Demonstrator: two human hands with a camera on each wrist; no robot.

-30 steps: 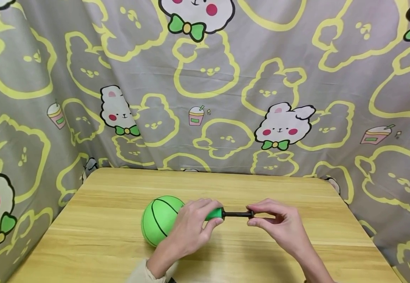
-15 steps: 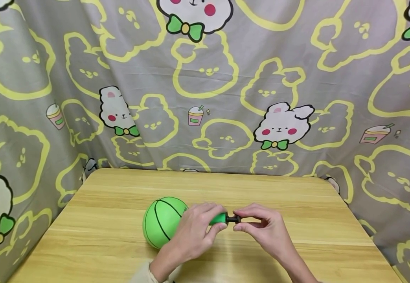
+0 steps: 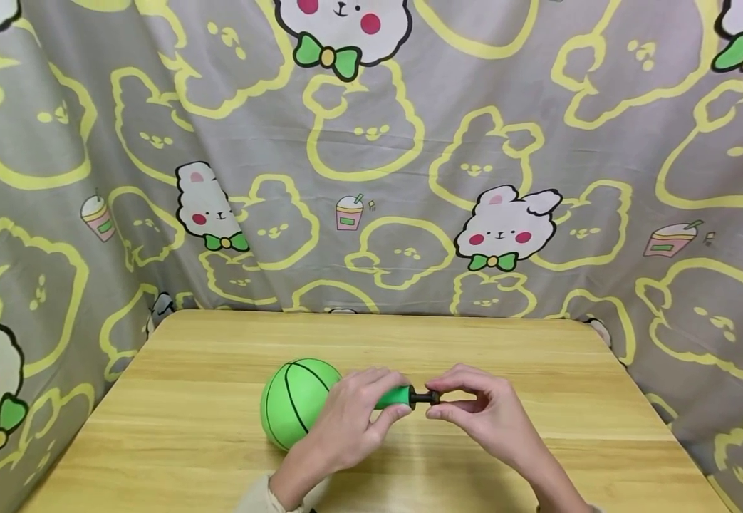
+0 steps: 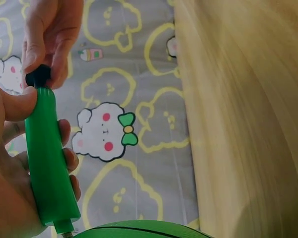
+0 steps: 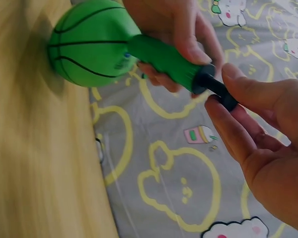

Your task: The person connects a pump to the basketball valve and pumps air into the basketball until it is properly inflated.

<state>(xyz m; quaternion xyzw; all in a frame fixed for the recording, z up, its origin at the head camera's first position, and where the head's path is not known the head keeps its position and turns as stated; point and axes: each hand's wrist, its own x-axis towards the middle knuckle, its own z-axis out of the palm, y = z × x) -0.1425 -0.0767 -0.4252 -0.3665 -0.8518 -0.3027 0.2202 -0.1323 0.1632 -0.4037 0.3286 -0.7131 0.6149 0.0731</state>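
Observation:
A green ball (image 3: 294,402) with black seam lines rests on the table, left of both hands. My left hand (image 3: 355,417) wraps its fingers round the green barrel of a hand pump (image 4: 47,153), whose metal-tipped end meets the ball in the left wrist view. Thumb and fingers of my right hand (image 3: 483,402) pinch the pump's black handle (image 5: 227,100). A short length of black rod (image 3: 422,397) shows between barrel and handle. In the head view the left hand covers part of the ball and most of the barrel.
The light wooden table (image 3: 217,342) extends around the ball and hands. Behind it and at both sides hangs a grey curtain (image 3: 409,171) printed with rabbits and yellow outlines.
My right hand has moved left, pushing the handle toward the barrel, so less rod shows than a second ago. Over the last half second the handle has barely shifted.

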